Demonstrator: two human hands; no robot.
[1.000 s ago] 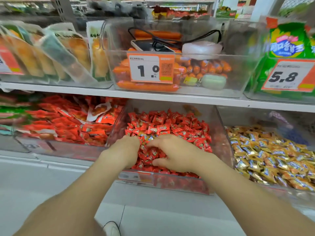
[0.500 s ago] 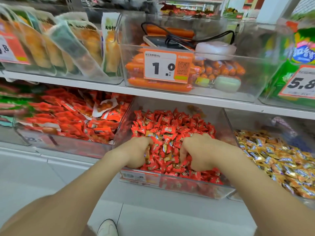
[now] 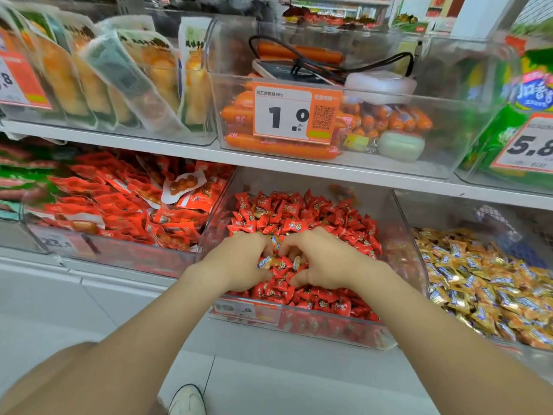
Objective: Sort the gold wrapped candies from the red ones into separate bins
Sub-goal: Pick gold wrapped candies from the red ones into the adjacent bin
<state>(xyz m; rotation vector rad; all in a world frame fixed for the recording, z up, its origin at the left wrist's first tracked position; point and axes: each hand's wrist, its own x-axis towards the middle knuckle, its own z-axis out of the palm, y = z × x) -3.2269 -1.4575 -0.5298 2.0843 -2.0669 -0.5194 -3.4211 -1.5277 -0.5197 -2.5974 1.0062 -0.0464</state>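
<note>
- A white shelf board [image 3: 125,131] runs across the view, with clear bins above and below it.
- Under it, at centre, stands the clear red-candy bin [image 3: 374,202], heaped with red wrapped candies [image 3: 299,214].
- Just beside it on the right, the gold-candy bin [image 3: 449,211] holds a pile of gold wrapped candies [image 3: 493,283].
- On its left, another clear bin is filled with red snack packets [image 3: 119,205].
- On the shelf above, orange sausages [image 3: 278,149] lie behind a price tag [image 3: 296,115] reading 1.0.
- The left hand [image 3: 239,262] and the right hand [image 3: 326,262] lie knuckles up in the front half of the red-candy bin. Their fingers are curled down into the pile and nearly meet at the tips. I cannot tell whether either hand pinches a candy.
- A white shoe [image 3: 187,399] shows on the floor below.
- Two stray gold candies [image 3: 264,262] lie among the red ones, between the hands.
</note>
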